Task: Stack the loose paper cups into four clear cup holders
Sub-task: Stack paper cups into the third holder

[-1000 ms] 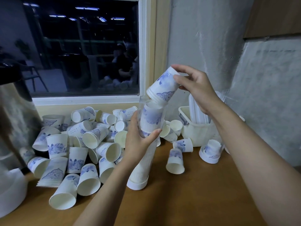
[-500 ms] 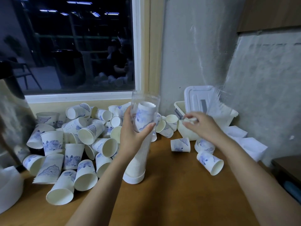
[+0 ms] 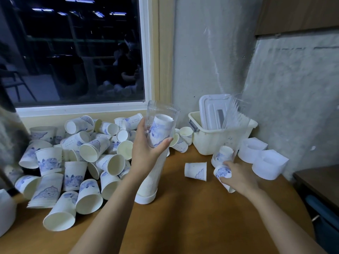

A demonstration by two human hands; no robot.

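Wooden table (image 3: 183,226) surface carries all items. Nearest the viewer, to the left of the clear cup holder (image 3: 161,110), loose paper cups (image 3: 73,171) lie in a disordered pile. Many rest on their sides with open mouths showing, and several are nested in short stacks.

The clear cup holder stands upright on its white base (image 3: 145,197), which sits on the table. A column of nested cups fills the holder to just short of its open top. The uppermost cup (image 3: 159,129) shows a blue print. The left hand (image 3: 146,153) grasps the holder's upper section, with the thumb across the front and the fingers wrapped round the far side.

To the right of the holder, the right hand (image 3: 238,178) is low over the table, fingers closed round a single paper cup (image 3: 222,173). A separate cup (image 3: 195,171) rests on the table between that hand and the holder, touching neither.

Farther right of the holder sits a cream plastic bin (image 3: 220,142) with a white lid (image 3: 212,110) standing inside it. A second clear holder (image 3: 236,114) leans at the bin, with a cup at its lower end. Two white caps (image 3: 269,164) lie beyond it, beside the wall.

Behind the holder is a dark window (image 3: 73,52).
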